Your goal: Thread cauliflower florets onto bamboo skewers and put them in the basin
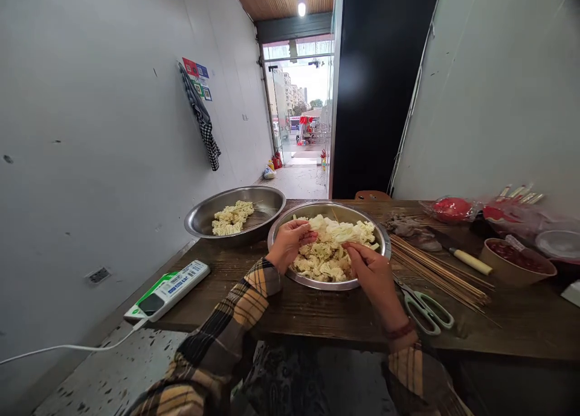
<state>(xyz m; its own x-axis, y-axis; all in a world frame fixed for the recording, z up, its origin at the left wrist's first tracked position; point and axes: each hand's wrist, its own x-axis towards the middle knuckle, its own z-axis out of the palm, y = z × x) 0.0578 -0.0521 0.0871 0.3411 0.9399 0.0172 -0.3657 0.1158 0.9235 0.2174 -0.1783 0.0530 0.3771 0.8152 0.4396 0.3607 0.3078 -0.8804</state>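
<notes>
Cream-white and knobbly, a cauliflower piece [336,231] sits between two bare hands, just above the near bowl [333,285], which is full of more florets [321,263]. From where I stand, the left hand [290,242] has its fingers bent around one side of it, while the right hand [369,266] pinches narrowly at its lower edge. Such a crumbly head could snap under an uneven pull, I think, and scatter bits past the rim; a thin stick [335,214] poking up among the florets could also prick a careless finger. Both vessels are thin, shiny metal, round and wide-lipped. Beyond the left hand, the far bowl [197,224] holds a looser cluster [232,217] and seems to sit close to the edge of the dark, wood-grained worktop [312,310], so a hard knock might tip it. To the right, slender bamboo skewers [441,277] fan out loosely, apt to roll if an elbow brushes them. Nearer the right forearm lie pale-green scissors [428,310], loops toward the worker, whose loose plaid sleeve could catch them. Farther out, a smooth, pale knife handle [471,260] points toward a paper tub [510,273] of something dark red and wet-looking, which would stain if jolted.
</notes>
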